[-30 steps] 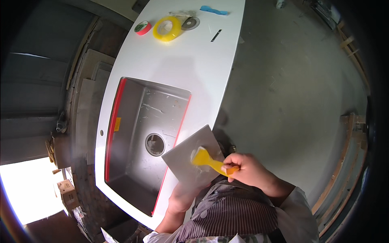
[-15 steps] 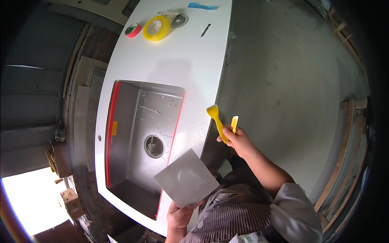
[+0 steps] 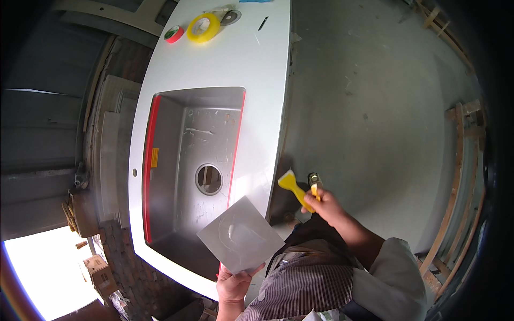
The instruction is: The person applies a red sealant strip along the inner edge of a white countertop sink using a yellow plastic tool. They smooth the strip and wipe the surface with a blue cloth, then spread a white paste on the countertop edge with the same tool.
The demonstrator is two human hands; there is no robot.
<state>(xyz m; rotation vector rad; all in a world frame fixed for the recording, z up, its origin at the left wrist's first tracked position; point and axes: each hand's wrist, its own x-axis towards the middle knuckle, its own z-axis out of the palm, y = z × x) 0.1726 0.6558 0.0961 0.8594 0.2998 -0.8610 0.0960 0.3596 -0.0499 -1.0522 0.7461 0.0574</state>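
Observation:
My left hand (image 3: 234,286) grips the lower edge of a flat grey square plate (image 3: 242,238), tilted over the near right part of the sink. A small whitish blob and a faint curved smear lie on the plate. Off the counter's right edge, my right hand (image 3: 329,209) is closed around a yellow plastic scraper (image 3: 293,187), its wide blade pointing up and left. A second, short yellow piece (image 3: 315,191) with a pale tip sticks up from the same fingers; its kind I cannot make out. The scraper and the plate are apart.
A grey sink (image 3: 211,134) with red strips along two rims is set in a white countertop (image 3: 214,67). Yellow tape (image 3: 203,28), a red-and-green roll (image 3: 173,34) and a grey disc (image 3: 231,17) lie at the far end. Wooden racks (image 3: 458,176) stand at right.
My right hand has come nearer to me with the scraper and the short yellow piece. The blob on the plate shows more distinctly. The whole view has shifted a little.

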